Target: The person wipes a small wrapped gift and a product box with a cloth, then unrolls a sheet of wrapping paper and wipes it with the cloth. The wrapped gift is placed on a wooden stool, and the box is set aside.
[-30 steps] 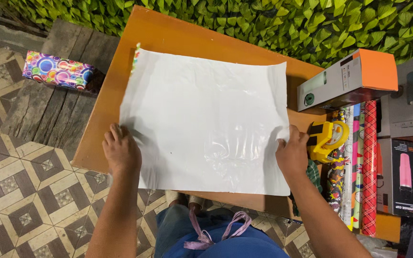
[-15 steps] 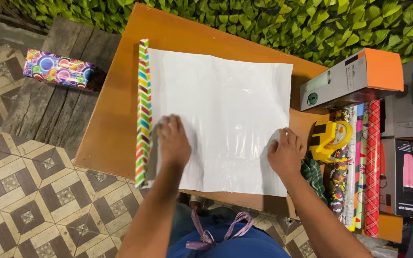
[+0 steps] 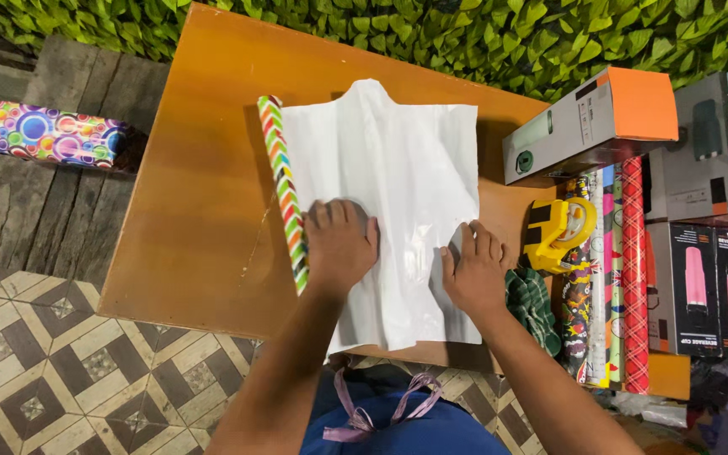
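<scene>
A sheet of wrapping paper (image 3: pixel 398 168) lies white side up on the orange-brown table (image 3: pixel 204 211). Its left edge is curled into a thin roll (image 3: pixel 284 190) showing colourful diagonal stripes. My left hand (image 3: pixel 340 243) rests palm down on the paper right beside that roll, fingers spread. My right hand (image 3: pixel 473 268) presses flat on the paper's right part, near its edge. The far edge of the sheet bulges upward.
A yellow tape dispenser (image 3: pixel 559 232) sits right of my right hand, beside several wrapping paper rolls (image 3: pixel 617 278). An orange-ended box (image 3: pixel 591 125) and dark product boxes (image 3: pixel 709 286) stand at right. A bubble-patterned wrapped gift (image 3: pixel 56 135) lies on a wooden bench, left. Green leafy wall behind.
The paper's left edge has rolled rightward into a tighter striped roll. My left hand followed it toward the middle; my right hand shifted left, and the sheet looks narrower.
</scene>
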